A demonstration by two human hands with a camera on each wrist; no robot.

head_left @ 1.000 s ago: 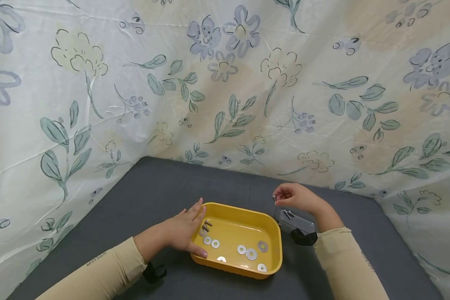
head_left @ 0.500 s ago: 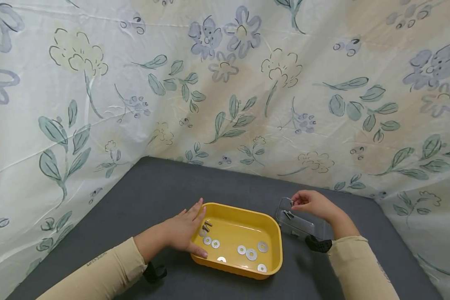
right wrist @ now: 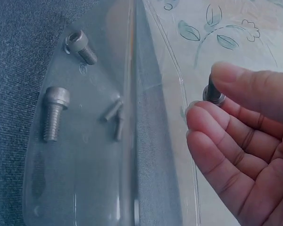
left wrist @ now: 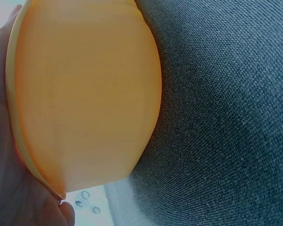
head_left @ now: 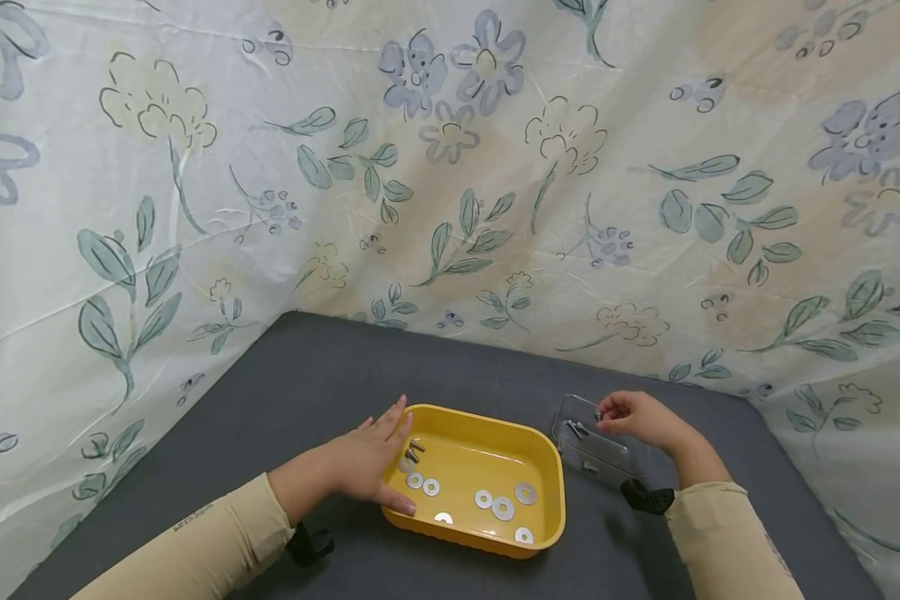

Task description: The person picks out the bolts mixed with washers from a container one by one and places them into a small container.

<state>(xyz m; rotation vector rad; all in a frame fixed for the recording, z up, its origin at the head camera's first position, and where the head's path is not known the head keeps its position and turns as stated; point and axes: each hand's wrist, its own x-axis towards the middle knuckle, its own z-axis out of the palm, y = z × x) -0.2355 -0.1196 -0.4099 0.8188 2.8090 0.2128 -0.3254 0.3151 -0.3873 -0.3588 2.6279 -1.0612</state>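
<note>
My right hand (head_left: 637,417) has moved to the right and a bit down since a second ago. Then it was above the far left corner of the clear tray (head_left: 592,446); now it is over the tray's far edge. It pinches a small bolt (right wrist: 213,92) between the thumb and the first finger, with the other fingers curled under. So I think this bolt is about to join the two bolts (right wrist: 54,110) that already lie in the clear tray.

My left hand (head_left: 367,467) has not moved. Its straight fingers press flat on the left wall of the yellow tray (head_left: 547,533) and keep it steady. It holds nothing. In the yellow tray I see flat round washers (head_left: 502,507) spread on the floor, and a few more bolts (head_left: 412,452) in the far left corner, just beside my left fingers.

The clear tray sits just to the right of the yellow one, close to it. The flowered cloth (head_left: 450,167) stands like a wall along the far and left sides of the grey table (head_left: 307,375), and it is near my right hand. There is open table far behind the yellow tray and on the near right.
</note>
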